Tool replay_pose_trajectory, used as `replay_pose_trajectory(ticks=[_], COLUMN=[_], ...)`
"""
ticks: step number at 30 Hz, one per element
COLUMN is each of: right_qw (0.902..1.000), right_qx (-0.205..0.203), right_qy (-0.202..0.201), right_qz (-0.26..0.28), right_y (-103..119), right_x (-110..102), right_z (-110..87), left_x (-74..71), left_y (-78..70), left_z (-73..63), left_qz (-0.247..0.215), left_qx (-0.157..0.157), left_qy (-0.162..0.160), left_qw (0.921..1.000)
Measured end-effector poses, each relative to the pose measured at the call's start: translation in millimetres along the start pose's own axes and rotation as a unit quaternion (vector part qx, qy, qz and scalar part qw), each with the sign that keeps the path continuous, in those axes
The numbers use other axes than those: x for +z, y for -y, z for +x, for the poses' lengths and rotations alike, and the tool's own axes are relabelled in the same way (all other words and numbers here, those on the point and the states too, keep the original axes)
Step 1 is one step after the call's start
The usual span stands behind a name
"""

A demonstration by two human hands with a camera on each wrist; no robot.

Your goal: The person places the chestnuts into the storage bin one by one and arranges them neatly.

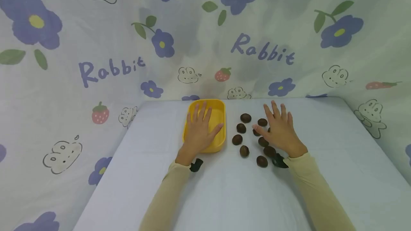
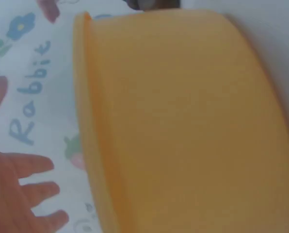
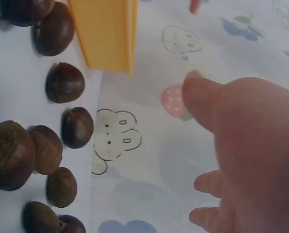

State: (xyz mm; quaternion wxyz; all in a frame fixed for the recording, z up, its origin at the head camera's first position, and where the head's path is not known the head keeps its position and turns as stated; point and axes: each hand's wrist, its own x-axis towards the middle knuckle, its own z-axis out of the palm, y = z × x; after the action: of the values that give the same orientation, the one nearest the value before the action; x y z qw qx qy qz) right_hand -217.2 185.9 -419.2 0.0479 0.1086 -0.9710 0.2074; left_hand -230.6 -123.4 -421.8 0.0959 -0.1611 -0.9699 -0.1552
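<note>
My left hand [image 1: 199, 134] is spread over the yellow tray [image 1: 220, 142], fingers straight and holding nothing. In the left wrist view the tray's side [image 2: 183, 121] fills most of the picture, with the left fingers [image 2: 37, 194] beyond its rim. My right hand [image 1: 280, 131] is spread above the right part of a group of chestnuts [image 1: 244, 151], its fingers straight and nothing in them. Several brown chestnuts [image 3: 65, 83] lie loose on the white table in the right wrist view, some partly hidden by the right hand in the head view.
The white table [image 1: 231, 195] ends at a hanging cloth [image 1: 205, 45] printed with flowers, rabbits and strawberries. Black wrist gear [image 1: 280, 161] shows beneath the right wrist and another dark piece [image 1: 196, 165] beneath the left. The chestnuts lie to the right of the tray.
</note>
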Motion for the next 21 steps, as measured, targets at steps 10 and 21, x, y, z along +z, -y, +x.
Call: replay_pose_trajectory(ticks=[10, 21], right_qw=[0.9935, 0.9878], right_qx=[-0.028, 0.016], right_qy=[-0.085, -0.070], right_qz=[0.071, 0.138], right_y=[-16, -37], right_x=[-21, -33], right_z=[-3.4, -4.5], left_x=[-8.0, 11.6], left_y=[57.7, 81.0], left_z=[-28.7, -34.2], left_qz=[-0.131, -0.212], left_qx=[-0.059, -0.126], left_qy=[-0.036, 0.051], left_qw=[0.9890, 0.9678])
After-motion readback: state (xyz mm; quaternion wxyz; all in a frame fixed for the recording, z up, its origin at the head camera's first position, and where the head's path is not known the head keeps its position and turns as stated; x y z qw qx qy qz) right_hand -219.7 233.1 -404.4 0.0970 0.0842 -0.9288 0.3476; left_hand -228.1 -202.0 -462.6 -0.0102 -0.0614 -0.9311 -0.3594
